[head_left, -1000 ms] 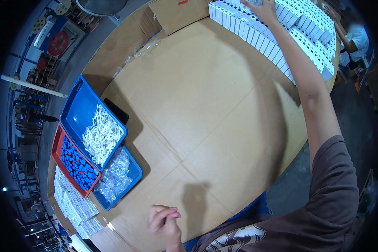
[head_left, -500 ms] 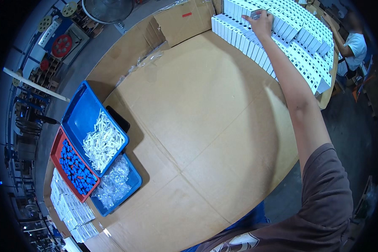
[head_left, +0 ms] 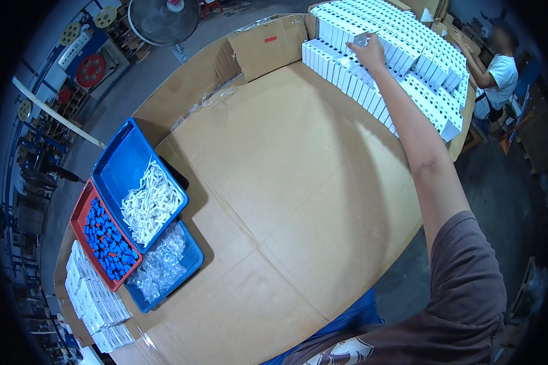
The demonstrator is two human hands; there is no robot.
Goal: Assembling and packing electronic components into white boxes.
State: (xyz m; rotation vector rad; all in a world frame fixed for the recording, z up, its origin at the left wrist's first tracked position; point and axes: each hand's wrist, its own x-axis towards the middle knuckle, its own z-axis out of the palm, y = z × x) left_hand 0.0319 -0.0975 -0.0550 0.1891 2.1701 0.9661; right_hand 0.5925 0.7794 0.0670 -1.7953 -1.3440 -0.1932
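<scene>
My right hand (head_left: 371,56) reaches out to the far right of the table. Thumb and fingers are closed on a small white box-shaped piece (head_left: 361,40) with a greyish face; its kind is too small to make out. Below and around the hand stand tightly packed rows of white box-shaped units (head_left: 432,67), many with small dark square marks on top. The held piece is above the front row; whether it touches the row cannot be told. My left hand is out of view.
At the left, a blue tray (head_left: 112,167) holds white slim plastic parts, beside a red tray (head_left: 79,213) of small blue pieces. A lower blue tray (head_left: 195,252) holds clear plastic bags. Flat white packs (head_left: 97,301) lie near it. Cardboard walls (head_left: 274,45) edge the table; another person (head_left: 502,73) sits at the far right.
My right hand has moved slightly nearer, over the front row, with the small piece between its fingers. The whole view has shifted a little.
</scene>
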